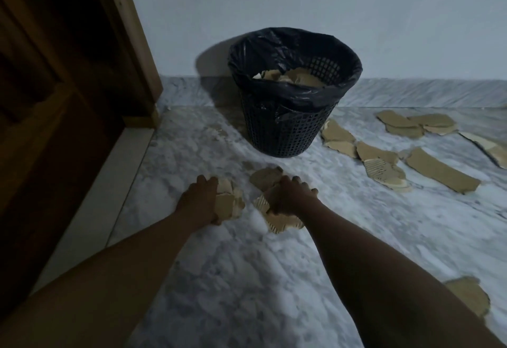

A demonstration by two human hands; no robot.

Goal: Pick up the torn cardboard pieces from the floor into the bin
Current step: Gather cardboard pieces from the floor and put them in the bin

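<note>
Both arms reach low over the marble floor (219,279); the left hand (199,202) is closed around a clutch of cardboard scraps (229,202); the right hand (290,196) grips a ridged cardboard piece (277,220), with another piece (264,179) just beyond its fingers; the black mesh bin (288,133), lined with a dark bag, stands near ahead and already holds cardboard; more torn pieces (384,161) lie scattered to its right.

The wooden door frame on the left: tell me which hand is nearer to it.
Left. The left hand holds cardboard pieces on the floor, on the side toward the door frame; the right hand grips other pieces farther right, below the bin.
</note>
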